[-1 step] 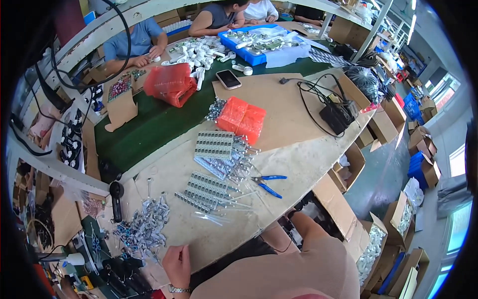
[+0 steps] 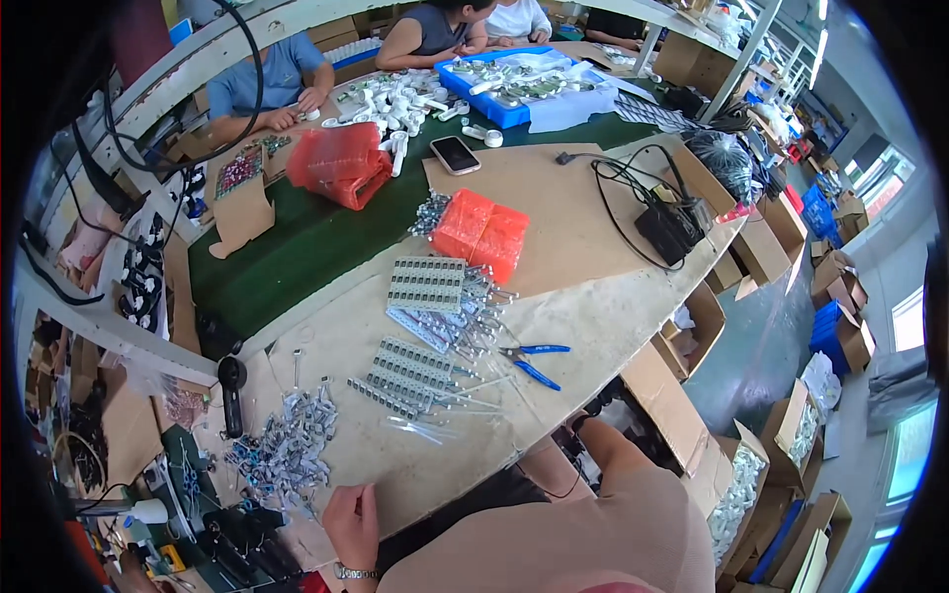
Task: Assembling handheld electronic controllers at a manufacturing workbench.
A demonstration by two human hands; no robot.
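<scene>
My left hand (image 2: 351, 524) rests at the near table edge, fingers curled closed and nothing visible in them. Beside it lies a heap of small silvery metal parts (image 2: 297, 445). My right forearm (image 2: 613, 455) reaches to the table's near edge; the hand's fingers are hidden there. Farther in on the table are sheets of small circuit boards (image 2: 410, 371), with thin wired parts next to them. More board panels (image 2: 427, 285) lie stacked behind. Blue-handled cutters (image 2: 539, 364) lie spread on the table to their right.
Behind the boards sit a red bubble-wrap bundle (image 2: 479, 235), a phone (image 2: 455, 155) and a black power adapter with cable (image 2: 667, 232). White parts (image 2: 395, 104) and a blue tray (image 2: 504, 114) lie near several people seated opposite. Cardboard boxes (image 2: 662, 410) stand along the right edge.
</scene>
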